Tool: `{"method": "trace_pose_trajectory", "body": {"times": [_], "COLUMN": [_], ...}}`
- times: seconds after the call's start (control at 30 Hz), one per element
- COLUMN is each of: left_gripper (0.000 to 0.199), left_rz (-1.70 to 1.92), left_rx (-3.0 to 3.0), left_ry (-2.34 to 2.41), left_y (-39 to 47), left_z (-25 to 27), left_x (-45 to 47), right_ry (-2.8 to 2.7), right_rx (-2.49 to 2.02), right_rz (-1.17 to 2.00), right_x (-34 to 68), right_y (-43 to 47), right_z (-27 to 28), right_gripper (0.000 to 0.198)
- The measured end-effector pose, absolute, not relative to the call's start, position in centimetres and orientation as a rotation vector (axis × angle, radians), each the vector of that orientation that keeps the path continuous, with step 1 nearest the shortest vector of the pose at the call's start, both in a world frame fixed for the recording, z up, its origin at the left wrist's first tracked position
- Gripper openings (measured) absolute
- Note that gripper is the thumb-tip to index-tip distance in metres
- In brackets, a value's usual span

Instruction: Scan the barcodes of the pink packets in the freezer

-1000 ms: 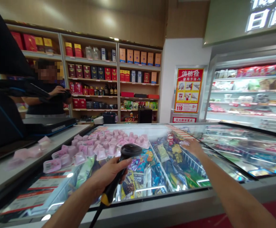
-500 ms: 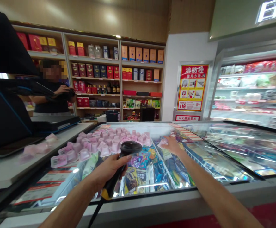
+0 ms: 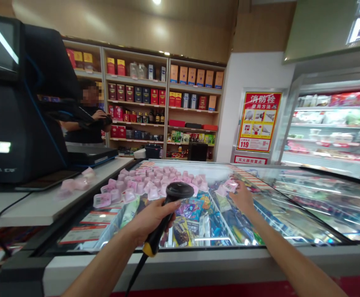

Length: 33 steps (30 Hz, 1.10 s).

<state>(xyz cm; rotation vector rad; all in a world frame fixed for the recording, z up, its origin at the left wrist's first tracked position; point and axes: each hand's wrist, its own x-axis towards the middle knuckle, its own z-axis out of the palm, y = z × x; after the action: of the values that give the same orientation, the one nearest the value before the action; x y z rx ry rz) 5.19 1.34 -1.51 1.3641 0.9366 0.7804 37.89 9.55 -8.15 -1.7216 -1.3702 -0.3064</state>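
My left hand point(image 3: 155, 216) is wrapped round the grip of a black barcode scanner point(image 3: 180, 190) with a yellow base and a trailing cord. Its head is raised over the glass freezer top point(image 3: 217, 167). My right hand point(image 3: 243, 198) reaches over the glass to the right of the scanner. Its fingers are closed on a small see-through tub point(image 3: 230, 185) of something pink with a label. Another pale pink tub point(image 3: 221, 190) sits just left of those fingers. Many similar pink tubs point(image 3: 153, 191) lie heaped on the glass at the left; one near the front shows a barcode.
Bagged frozen goods point(image 3: 192, 210) lie in wire baskets under the glass. At the left a dark checkout machine point(image 3: 15, 123) stands on a white counter point(image 3: 40, 210), with a few pink tubs point(image 3: 74, 182) at its edge. A person point(image 3: 90, 119) stands behind it, before shelves of boxes.
The view has swung left, showing more of the checkout machine. My right hand now has a pink tub lifted and tilted, its label showing. The scanner stays in my left hand.
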Motion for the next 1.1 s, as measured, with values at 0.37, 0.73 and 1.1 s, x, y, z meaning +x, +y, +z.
{"method": "trace_pose_trajectory", "body": {"times": [0.37, 0.73, 1.1], "left_gripper": [0.03, 0.028, 0.029], "left_rz": [0.789, 0.829, 0.849], "left_rx": [1.469, 1.441, 1.382], "left_ry": [0.957, 0.977, 1.014], "left_y": [-0.1, 0.6, 1.3], "left_z": [0.2, 0.1, -0.5], "left_x": [4.7, 4.7, 4.7], "right_ry": [-1.607, -1.475, -1.332], "right_rx": [-1.446, -1.625, -1.34], "right_rz": [-0.361, -0.207, 0.285], "right_x": [30.5, 29.2, 26.4], "right_y": [12.6, 13.9, 17.0], "right_z": [-8.0, -7.8, -6.9], "right_gripper": [0.04, 0.038, 0.05]}}
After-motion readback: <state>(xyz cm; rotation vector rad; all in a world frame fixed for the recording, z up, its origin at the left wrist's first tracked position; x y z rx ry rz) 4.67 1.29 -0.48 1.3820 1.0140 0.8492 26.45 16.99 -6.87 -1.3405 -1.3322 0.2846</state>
